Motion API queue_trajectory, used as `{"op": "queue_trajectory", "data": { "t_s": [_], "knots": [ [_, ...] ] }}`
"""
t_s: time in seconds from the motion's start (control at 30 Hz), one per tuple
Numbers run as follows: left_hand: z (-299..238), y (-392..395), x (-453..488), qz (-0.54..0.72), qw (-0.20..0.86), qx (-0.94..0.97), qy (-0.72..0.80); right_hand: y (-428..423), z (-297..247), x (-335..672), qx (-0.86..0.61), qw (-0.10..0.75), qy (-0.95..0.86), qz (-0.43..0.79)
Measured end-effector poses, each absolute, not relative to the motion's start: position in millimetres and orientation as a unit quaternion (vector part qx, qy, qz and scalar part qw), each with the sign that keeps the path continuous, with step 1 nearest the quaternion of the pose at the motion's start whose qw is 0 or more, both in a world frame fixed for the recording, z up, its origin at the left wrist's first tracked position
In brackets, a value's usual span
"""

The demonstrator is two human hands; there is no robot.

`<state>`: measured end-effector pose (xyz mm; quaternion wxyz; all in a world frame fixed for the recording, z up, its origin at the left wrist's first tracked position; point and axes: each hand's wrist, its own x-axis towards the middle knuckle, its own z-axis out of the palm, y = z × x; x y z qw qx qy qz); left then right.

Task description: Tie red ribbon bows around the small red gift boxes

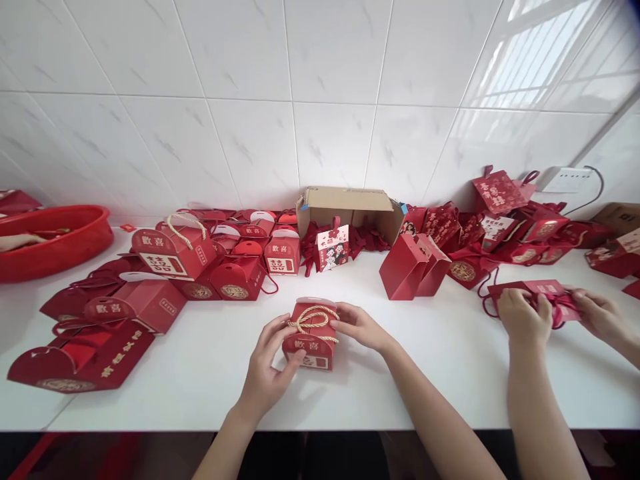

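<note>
A small red gift box (311, 343) with gold characters and a tan rope handle (313, 318) stands on the white counter (210, 373) in front of me. My left hand (267, 367) wraps its left side, thumb on the front face. My right hand (357, 325) holds the box's top right corner, fingertips at the rope. Both hands are closed on the box.
Several finished red boxes (170, 257) and flat red bags (80, 357) lie at the left, next to a red basin (55, 243). An open cardboard carton (350, 207) stands at the back wall. At the right another person's hands (525, 317) work on a red bag (537, 293) among more red bags.
</note>
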<state>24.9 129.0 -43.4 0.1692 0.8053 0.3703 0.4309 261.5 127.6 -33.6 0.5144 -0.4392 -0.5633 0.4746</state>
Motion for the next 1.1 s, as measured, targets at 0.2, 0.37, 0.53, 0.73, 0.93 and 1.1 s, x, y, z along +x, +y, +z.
{"op": "queue_trajectory", "data": {
  "t_s": [0.2, 0.37, 0.53, 0.73, 0.93, 1.1],
  "knots": [
    [-45.0, 124.5, 29.7, 0.415, 0.265, 0.743, 0.453, 137.0, -41.9, 248.2, -0.445, 0.522, -0.548, 0.478],
    [-54.0, 132.3, 30.7, 0.414, 0.393, 0.607, 0.553, 145.0, -54.4, 242.0, -0.478, 0.558, -0.525, 0.430],
    [-59.9, 141.7, 19.4, 0.387, 0.385, 0.552, 0.631, 146.7, -58.5, 238.8, -0.495, 0.590, -0.503, 0.392],
    [-53.4, 149.1, 7.7, 0.339, 0.288, 0.584, 0.679, 146.4, -60.6, 235.9, -0.479, 0.650, -0.420, 0.414],
    [-26.2, 196.3, 14.6, 0.373, 0.249, 0.659, 0.604, 156.0, -62.6, 235.6, -0.409, 0.671, -0.286, 0.549],
    [-9.7, 269.0, 70.9, 0.350, 0.298, 0.739, 0.493, 156.9, -64.6, 229.9, -0.372, 0.658, -0.219, 0.617]
  ]
}}
